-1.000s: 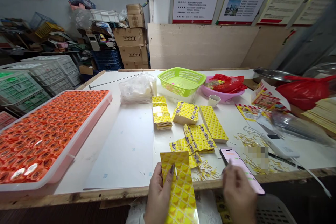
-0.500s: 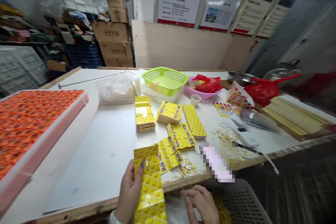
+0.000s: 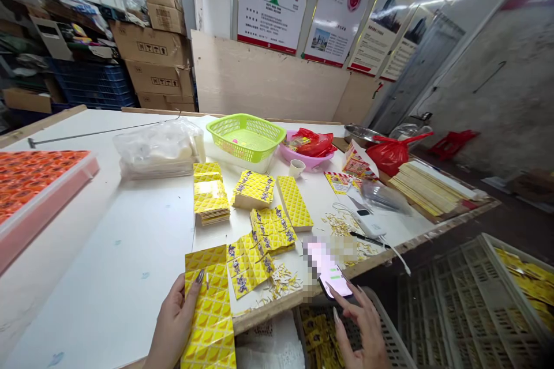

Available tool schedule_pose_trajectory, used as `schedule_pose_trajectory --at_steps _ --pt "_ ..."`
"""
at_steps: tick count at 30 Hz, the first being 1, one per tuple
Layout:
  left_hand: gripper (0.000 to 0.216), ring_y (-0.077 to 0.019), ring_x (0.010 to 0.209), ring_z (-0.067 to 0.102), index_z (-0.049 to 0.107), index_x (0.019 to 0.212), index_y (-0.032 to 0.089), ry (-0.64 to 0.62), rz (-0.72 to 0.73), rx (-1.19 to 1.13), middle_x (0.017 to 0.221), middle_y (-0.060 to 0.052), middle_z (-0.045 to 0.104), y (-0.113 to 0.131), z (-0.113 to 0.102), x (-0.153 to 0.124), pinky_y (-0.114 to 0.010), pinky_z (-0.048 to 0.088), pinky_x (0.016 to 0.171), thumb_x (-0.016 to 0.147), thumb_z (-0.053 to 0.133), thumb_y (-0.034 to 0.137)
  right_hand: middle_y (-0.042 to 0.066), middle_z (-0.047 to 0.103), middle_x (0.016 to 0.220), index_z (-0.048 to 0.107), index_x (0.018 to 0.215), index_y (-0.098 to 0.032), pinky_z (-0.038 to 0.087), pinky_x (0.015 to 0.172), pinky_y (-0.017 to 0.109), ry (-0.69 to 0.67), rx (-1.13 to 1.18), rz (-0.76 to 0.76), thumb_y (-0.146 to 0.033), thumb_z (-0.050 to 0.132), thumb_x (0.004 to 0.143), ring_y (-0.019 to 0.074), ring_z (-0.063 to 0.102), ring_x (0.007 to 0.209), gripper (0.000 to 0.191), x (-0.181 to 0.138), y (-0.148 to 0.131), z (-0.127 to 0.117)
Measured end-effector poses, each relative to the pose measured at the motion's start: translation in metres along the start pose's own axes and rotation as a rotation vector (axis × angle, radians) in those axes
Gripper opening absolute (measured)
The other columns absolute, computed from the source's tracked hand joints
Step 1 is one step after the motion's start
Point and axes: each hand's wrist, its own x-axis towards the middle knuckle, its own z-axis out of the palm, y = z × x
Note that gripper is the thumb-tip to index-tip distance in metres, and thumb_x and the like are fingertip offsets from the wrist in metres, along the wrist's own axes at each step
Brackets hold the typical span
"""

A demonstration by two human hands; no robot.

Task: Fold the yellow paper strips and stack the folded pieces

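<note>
My left hand is pinching a long, glossy yellow card strip with a diamond pattern between thumb and fingers, in front of the white, wood-edged counter. My right hand is spreading its fingers at the near end of a flat black phone with a lit pink screen; whether a fingertip is pressing, I cannot tell. Step in hand, as I am judging it: attending to the phone while holding the strip. Next move, I am reckoning, is calling for light contact, the phone's near end overhanging the edge.
</note>
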Motion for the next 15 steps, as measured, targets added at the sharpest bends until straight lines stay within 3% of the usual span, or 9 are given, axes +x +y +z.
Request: schedule_pose_trajectory --at_steps 10,15 --pt "0.056 -0.0249 0.076 0.067 0.048 0.112 0.023 0.014 0.004 0.055 0.093 -0.004 0.070 0.002 0.001 -0.001 -0.029 0.052 0.052 0.071 0.066 0.057 0.010 0.067 0.109 0.047 0.117 -0.020 0.039 0.096 0.056 0.022 0.007 0.019 -0.020 0.050 0.084 0.0292 0.054 0.116 0.032 -0.002 0.011 0.002" --pt "0.054 -0.0231 0.073 0.068 0.048 0.112 0.023 0.006 -0.009 0.016 0.089 -0.002 0.071 0.001 -0.001 -0.001 -0.028 0.052 0.052 0.072 0.067 0.054 0.010 0.065 0.112 0.048 0.113 -0.021 0.037 0.098 0.055 0.005 0.016 0.016 -0.019 0.051 0.084 0.0287 0.051 0.118 0.029 -0.004 0.016 0.002"
